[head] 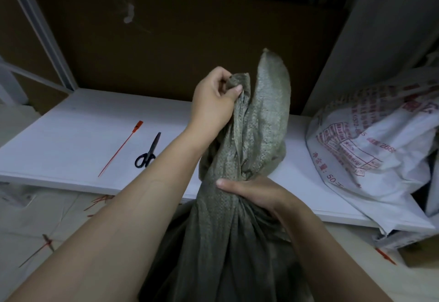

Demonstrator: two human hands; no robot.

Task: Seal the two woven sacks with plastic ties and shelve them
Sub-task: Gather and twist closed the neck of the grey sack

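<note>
Clamping the grey sack (240, 218), right hand (259, 192) circles its neck, left hand (213, 97) pinches its mouth.

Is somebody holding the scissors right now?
No, the scissors lie on the white shelf beside a red tie, while the left hand and right hand both grip the grey sack.

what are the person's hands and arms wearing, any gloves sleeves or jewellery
Nothing shows. The left hand and right hand are gloveless. Both forearms are bare, with no sleeve in view as far as the frame reaches, and no watch, bracelet or ring is visible.
</note>
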